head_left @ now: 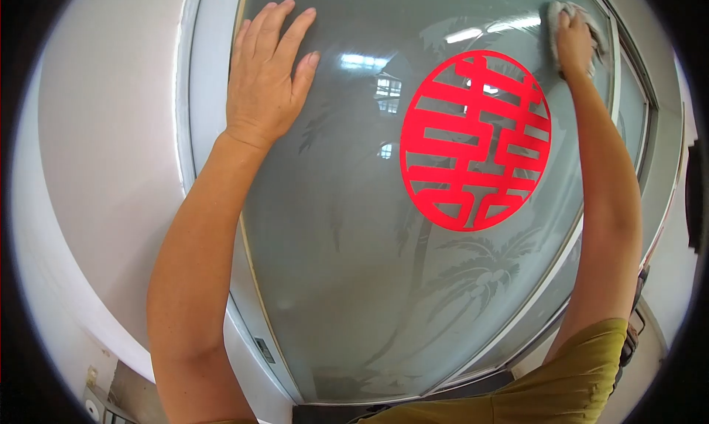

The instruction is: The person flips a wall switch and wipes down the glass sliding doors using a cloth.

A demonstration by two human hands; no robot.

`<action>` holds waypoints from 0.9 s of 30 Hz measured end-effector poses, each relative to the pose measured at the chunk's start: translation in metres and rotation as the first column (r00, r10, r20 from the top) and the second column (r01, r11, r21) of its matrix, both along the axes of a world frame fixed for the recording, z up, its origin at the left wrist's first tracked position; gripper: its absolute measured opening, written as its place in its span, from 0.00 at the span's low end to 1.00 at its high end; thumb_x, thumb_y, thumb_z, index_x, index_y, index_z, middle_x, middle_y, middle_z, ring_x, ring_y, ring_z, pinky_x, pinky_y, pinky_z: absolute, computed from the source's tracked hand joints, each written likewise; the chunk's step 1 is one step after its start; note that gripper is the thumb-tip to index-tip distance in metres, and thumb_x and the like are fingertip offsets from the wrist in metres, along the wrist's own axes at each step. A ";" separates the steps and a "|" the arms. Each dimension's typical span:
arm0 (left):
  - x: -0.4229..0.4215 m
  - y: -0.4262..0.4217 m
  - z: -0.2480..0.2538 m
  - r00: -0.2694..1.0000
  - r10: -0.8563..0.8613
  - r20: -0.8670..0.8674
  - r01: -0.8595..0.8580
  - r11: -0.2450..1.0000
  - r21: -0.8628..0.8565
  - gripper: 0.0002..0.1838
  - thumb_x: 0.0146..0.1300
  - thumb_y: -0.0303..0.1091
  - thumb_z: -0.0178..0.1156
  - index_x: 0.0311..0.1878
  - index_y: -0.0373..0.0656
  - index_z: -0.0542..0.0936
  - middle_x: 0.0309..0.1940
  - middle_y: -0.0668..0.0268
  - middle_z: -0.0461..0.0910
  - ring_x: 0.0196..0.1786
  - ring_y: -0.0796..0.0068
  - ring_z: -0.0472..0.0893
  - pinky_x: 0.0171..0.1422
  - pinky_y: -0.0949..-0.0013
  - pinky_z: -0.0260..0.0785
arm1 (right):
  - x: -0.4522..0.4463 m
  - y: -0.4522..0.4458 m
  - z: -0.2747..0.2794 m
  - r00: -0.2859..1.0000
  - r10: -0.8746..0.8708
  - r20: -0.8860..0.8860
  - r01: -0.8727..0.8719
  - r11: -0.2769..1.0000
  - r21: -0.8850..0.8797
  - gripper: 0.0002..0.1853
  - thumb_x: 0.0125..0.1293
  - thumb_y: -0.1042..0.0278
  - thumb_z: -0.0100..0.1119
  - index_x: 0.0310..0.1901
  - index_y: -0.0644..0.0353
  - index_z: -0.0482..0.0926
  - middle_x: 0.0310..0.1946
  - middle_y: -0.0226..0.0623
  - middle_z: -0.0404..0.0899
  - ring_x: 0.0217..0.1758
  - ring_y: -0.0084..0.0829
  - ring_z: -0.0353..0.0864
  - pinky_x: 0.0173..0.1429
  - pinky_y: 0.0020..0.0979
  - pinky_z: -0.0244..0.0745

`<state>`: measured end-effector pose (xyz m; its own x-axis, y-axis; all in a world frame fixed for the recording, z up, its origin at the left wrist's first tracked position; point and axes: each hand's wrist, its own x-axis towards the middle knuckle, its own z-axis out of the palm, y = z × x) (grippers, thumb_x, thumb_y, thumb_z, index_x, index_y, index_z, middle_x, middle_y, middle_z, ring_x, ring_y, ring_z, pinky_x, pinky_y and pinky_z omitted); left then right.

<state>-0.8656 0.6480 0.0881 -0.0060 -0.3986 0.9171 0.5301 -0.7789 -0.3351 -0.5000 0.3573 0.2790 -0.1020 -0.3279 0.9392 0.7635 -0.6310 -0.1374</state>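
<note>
A frosted glass door panel with etched palm trees fills the middle of the view. On it is a round red paper-cut decoration. My left hand lies against the glass at the upper left, by the panel's edge, fingers spread and nothing in it. At the upper right, my right hand presses a light grey cloth to the glass near the frame. Part of the cloth is hidden behind the fingers.
A pale metal frame borders the glass on the left, with a white wall beyond it. Low on the door's left edge sits a small recessed latch. Another glass panel stands to the right.
</note>
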 end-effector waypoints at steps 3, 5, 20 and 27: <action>0.000 -0.001 0.001 0.999 0.051 0.014 -0.051 0.999 -0.006 0.23 0.69 0.37 0.48 0.67 0.46 0.68 0.68 0.59 0.65 0.72 0.56 0.60 0.77 0.56 0.47 | -0.023 0.029 -0.004 0.972 0.066 0.224 -0.037 0.991 -0.132 0.23 0.68 0.54 0.46 0.55 0.63 0.74 0.47 0.53 0.78 0.53 0.54 0.76 0.56 0.47 0.69; -0.002 0.000 0.001 1.000 0.018 -0.001 -0.018 1.000 -0.009 0.23 0.69 0.36 0.47 0.67 0.45 0.68 0.68 0.59 0.65 0.72 0.56 0.60 0.77 0.56 0.48 | -0.117 0.079 -0.042 0.920 0.283 0.271 -0.225 0.948 -0.224 0.17 0.66 0.64 0.49 0.52 0.64 0.74 0.47 0.52 0.76 0.52 0.51 0.74 0.58 0.46 0.67; -0.008 -0.003 -0.005 0.995 0.055 -0.078 -0.055 0.998 0.009 0.21 0.68 0.30 0.49 0.64 0.47 0.71 0.70 0.65 0.63 0.74 0.60 0.59 0.77 0.58 0.50 | -0.092 0.044 -0.079 0.855 0.285 0.434 -0.168 0.943 -0.288 0.21 0.64 0.65 0.50 0.58 0.59 0.72 0.54 0.52 0.74 0.63 0.50 0.69 0.71 0.43 0.60; -0.003 0.005 -0.006 0.994 0.099 -0.047 -0.098 0.995 0.033 0.22 0.70 0.33 0.45 0.67 0.50 0.69 0.72 0.65 0.61 0.76 0.61 0.56 0.79 0.57 0.46 | 0.132 -0.098 -0.184 0.987 0.150 -0.062 -0.150 0.989 -0.003 0.19 0.72 0.63 0.45 0.63 0.50 0.71 0.61 0.43 0.72 0.63 0.45 0.71 0.68 0.40 0.61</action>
<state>-0.8688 0.6531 0.0821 0.0785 -0.4228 0.9028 0.5863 -0.7128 -0.3848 -0.3684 0.2590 0.0946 0.0062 -0.3281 0.9446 0.8398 -0.5111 -0.1831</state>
